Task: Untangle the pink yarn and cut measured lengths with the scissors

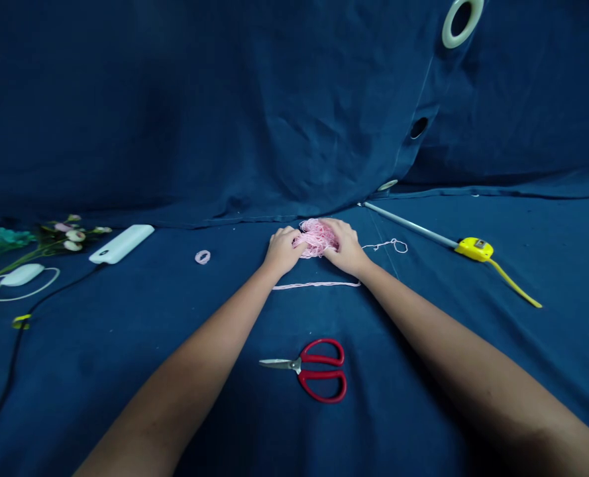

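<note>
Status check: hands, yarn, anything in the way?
Left hand and right hand both gripping pink yarn bundle. Bundle on blue cloth, loose strand between wrists. Red scissors nearer, clear of hands.

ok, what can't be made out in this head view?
Head view:
Tangled pink yarn bundle: partly covered by left hand and right hand; whether either grips it, unclear.
Dim artificial flower stems: cut off by the left edge.
Yellow tape measure: markings too small.

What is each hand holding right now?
Left hand: closed, gripping the left side of the pink yarn bundle.
Right hand: curled over the bundle's right side, gripping it.
</note>
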`<state>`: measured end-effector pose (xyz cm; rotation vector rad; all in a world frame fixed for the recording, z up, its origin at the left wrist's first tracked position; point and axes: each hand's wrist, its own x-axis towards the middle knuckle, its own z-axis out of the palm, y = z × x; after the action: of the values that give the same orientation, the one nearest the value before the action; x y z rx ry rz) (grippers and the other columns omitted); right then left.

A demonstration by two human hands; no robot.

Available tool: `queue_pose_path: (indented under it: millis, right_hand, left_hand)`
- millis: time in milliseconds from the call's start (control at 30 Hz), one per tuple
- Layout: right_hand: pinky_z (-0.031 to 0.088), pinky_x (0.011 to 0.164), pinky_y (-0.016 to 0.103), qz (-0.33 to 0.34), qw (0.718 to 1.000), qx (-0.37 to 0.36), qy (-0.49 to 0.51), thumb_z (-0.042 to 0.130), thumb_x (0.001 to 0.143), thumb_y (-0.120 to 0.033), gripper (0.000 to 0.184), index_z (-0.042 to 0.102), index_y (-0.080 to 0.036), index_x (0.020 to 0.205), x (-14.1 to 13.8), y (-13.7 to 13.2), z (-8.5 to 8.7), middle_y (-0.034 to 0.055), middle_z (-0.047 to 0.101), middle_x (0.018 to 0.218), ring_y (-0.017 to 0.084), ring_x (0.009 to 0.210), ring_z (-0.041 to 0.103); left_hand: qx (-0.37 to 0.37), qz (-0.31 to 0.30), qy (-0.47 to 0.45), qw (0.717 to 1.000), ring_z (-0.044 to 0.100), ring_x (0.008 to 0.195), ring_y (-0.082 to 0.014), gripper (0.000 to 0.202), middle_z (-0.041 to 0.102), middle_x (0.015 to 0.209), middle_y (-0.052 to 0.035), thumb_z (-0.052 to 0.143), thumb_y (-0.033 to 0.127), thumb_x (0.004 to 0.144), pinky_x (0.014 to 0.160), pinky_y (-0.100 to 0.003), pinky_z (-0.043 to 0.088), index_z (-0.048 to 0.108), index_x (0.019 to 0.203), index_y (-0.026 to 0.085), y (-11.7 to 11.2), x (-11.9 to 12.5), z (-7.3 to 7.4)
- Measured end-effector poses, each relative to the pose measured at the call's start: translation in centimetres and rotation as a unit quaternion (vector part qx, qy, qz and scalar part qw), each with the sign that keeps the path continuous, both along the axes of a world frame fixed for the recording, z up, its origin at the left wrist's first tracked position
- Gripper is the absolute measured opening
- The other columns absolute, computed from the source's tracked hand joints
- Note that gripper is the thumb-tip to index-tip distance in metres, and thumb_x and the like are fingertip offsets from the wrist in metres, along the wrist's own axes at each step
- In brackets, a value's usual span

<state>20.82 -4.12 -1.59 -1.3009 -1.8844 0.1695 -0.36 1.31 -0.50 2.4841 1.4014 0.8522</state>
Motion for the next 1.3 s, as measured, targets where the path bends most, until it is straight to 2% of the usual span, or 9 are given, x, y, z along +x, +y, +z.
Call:
queue_pose_path:
  millis: [100,200,367,500,600,733,933,1133,1300]
  right_hand:
    - [0.035,0.113,0.053,0.034,0.998,-0.01,-0.052,0.067,0.085,-0.033,0.052,0.066,-0.026,0.136,-0.3,0.1,-0.3,0.01,0.064,0.144,0.035,0.136,0.05]
    - [0.037,0.106,0.05,-0.008,0.999,-0.011,-0.037,0.063,0.093,-0.038,0.025,0.073,-0.024,0.112,-0.3,0.3,-0.4,0.0097,0.071,0.125,0.032,0.122,0.057]
    - [0.039,0.094,0.045,-0.103,0.995,-0.003,0.018,0.052,0.099,-0.035,0.022,0.067,-0.023,0.09,0.2,0.5,-0.1,0.0087,0.07,0.101,0.029,0.101,0.059]
    - [0.04,0.091,0.043,-0.153,0.986,0.028,0.06,0.049,0.098,-0.032,0.021,0.064,-0.023,0.086,0.5,0.5,-0.1,0.0071,0.065,0.095,0.028,0.098,0.058]
    - [0.041,0.093,0.042,-0.179,0.976,0.042,0.117,0.049,0.097,-0.032,0.022,0.067,-0.023,0.089,0.9,0.6,-0.3,0.0066,0.062,0.096,0.028,0.098,0.058]
    - [0.045,0.089,0.04,-0.201,0.961,0.038,0.188,0.05,0.096,-0.038,0.024,0.07,-0.024,0.09,1.3,0.9,-0.7,0.0052,0.06,0.093,0.026,0.092,0.058]
    - [0.046,0.086,0.037,-0.205,0.951,0.013,0.231,0.048,0.096,-0.037,0.022,0.065,-0.024,0.095,0.9,0.5,-0.4,0.0036,0.068,0.092,0.025,0.09,0.061]
    - [0.044,0.096,0.042,-0.236,0.948,0.008,0.213,0.042,0.099,-0.037,0.026,0.064,-0.025,0.106,0.7,0.2,-0.1,0.0061,0.074,0.104,0.028,0.1,0.064]
    - [0.047,0.097,0.042,-0.178,0.966,-0.016,0.186,0.038,0.1,-0.036,0.03,0.065,-0.025,0.104,1.1,0.9,-0.5,0.0077,0.072,0.11,0.028,0.107,0.063]
  left_hand:
    - [0.001,-0.048,-0.014,0.999,0.061,0.104,-0.0267,0.015,0.071,0.104,-0.0047,0.059,0.025,0.095,0.097,-0.042,0.046,0.07,0.085,0.023,-0.2,0.0,0.2]
    - [0.021,-0.065,-0.006,0.998,0.061,0.103,-0.0267,0.012,0.071,0.103,-0.0048,0.061,0.024,0.094,0.095,-0.041,0.045,0.07,0.085,0.023,-0.5,0.1,0.4]
    - [0.041,0.05,-0.017,0.998,0.061,0.098,-0.0273,0.018,0.07,0.094,-0.0042,0.065,0.027,0.092,0.089,-0.041,0.042,0.06,0.074,0.023,-0.8,0.2,0.6]
    - [0.034,0.123,-0.044,0.991,0.063,0.098,-0.0279,0.016,0.07,0.096,-0.0042,0.064,0.025,0.091,0.086,-0.04,0.041,0.057,0.077,0.024,-0.9,0.0,0.6]
    - [0.037,0.145,-0.066,0.986,0.063,0.104,-0.0284,0.008,0.071,0.104,-0.0041,0.064,0.021,0.09,0.091,-0.041,0.042,0.058,0.09,0.026,-1.0,0.0,0.7]
    - [0.01,0.165,-0.103,0.981,0.063,0.116,-0.0282,0.018,0.073,0.115,-0.0043,0.057,0.015,0.093,0.101,-0.043,0.042,0.059,0.105,0.028,-0.9,-0.1,0.8]
    - [-0.064,0.2,-0.171,0.963,0.064,0.123,-0.0293,0.023,0.073,0.125,-0.0054,0.048,0.014,0.096,0.106,-0.045,0.044,0.057,0.111,0.029,0.0,-0.4,0.7]
    - [-0.047,0.174,-0.213,0.96,0.065,0.118,-0.0319,0.025,0.073,0.121,-0.007,0.044,0.014,0.097,0.102,-0.049,0.047,0.059,0.111,0.029,0.0,-0.5,0.5]
    - [0.011,0.104,-0.141,0.984,0.062,0.118,-0.029,0.028,0.072,0.118,-0.0043,0.048,0.008,0.089,0.104,-0.045,0.046,0.062,0.103,0.028,-0.5,-0.2,0.7]
